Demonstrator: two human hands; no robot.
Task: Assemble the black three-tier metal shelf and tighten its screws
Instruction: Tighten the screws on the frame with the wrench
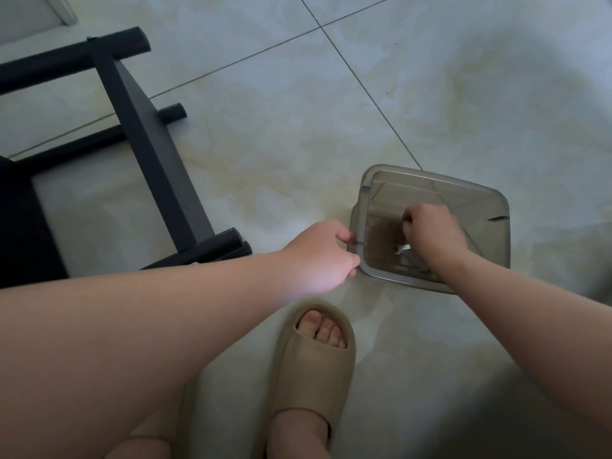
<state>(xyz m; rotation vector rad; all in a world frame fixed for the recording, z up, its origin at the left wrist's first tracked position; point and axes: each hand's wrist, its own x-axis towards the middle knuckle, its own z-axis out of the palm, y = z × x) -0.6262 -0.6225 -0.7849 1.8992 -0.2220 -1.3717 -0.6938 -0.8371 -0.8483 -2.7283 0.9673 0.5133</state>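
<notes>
Head: left hand (pixel 318 256) on bin (pixel 486 233) rim.

Matt black metal shelf (pixel 145 127); translucent smoky plastic box (pixel 477 207); glossy tile floor (pixel 298 127).

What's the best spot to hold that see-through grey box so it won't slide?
Pinch the box by its rim at the near-left corner, coming from the left, as the left hand does. The rim sticks out as a thin lip that is easy to pinch, and that side leaves room for the right hand reaching inside.
</notes>
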